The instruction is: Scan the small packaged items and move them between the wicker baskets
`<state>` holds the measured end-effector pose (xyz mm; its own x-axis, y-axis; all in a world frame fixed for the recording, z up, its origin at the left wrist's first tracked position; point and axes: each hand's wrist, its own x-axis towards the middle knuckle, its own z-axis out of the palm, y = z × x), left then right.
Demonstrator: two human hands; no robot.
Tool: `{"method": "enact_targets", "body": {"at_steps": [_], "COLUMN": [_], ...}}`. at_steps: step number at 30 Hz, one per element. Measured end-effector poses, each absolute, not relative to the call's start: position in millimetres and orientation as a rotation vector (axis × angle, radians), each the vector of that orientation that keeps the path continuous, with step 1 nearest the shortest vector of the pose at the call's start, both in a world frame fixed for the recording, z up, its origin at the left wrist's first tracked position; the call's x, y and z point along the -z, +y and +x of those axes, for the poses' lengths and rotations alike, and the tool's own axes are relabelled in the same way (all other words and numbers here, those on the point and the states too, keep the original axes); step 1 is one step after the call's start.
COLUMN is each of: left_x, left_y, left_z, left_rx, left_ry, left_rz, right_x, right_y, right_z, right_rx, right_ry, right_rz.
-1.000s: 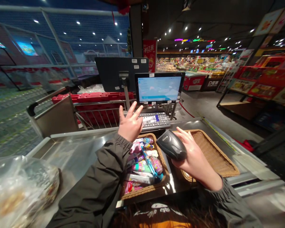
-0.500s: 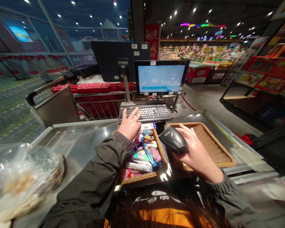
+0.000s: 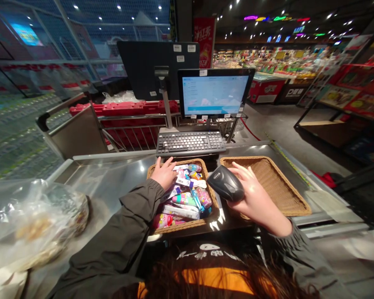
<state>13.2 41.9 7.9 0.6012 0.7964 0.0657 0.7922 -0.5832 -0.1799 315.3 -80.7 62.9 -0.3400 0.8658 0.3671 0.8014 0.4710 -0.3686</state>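
Observation:
My right hand [image 3: 252, 195] is wrapped round a black barcode scanner [image 3: 226, 184], whose head points left over the gap between two wicker baskets. My left hand [image 3: 164, 172] lies over the back left corner of the left wicker basket [image 3: 215, 201], its fingers apart and nothing seen in them. Small colourful packets [image 3: 187, 199] fill that basket. Among them lies a white and purple package with a barcode label [image 3: 183, 181], just right of my left fingers. The black keyboard [image 3: 190, 142] stands behind the basket, beyond my fingertips.
A second wicker basket [image 3: 277, 182] sits on the counter at right. Behind the keyboard stands a lit monitor [image 3: 215, 94], with a dark screen [image 3: 152, 74] facing away. Clear plastic bags [image 3: 34, 224] with food lie at left. Beyond the counter is a metal cart [image 3: 71, 128].
My left hand has come back from the keyboard to the left basket. The barcode-labelled package now lies lower, on the other packets. My right hand still holds the scanner. The view has tilted slightly.

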Motion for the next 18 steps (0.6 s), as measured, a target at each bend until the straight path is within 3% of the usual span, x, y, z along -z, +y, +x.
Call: {"method": "enact_targets", "body": {"at_steps": [10,18], "left_x": [-31,-24], "left_y": [37,47], "left_z": [53,158], "left_rx": [0.240,0.162], "left_ry": [-1.108,-0.840], "left_rz": [-2.823,-3.035], "right_x": [-57,-50], "right_y": [-80,-96], "right_z": [361,425], "right_rx": [0.013,0.137], "right_ry": [-2.051,-1.771], "right_rz": [-1.472,-1.704]}}
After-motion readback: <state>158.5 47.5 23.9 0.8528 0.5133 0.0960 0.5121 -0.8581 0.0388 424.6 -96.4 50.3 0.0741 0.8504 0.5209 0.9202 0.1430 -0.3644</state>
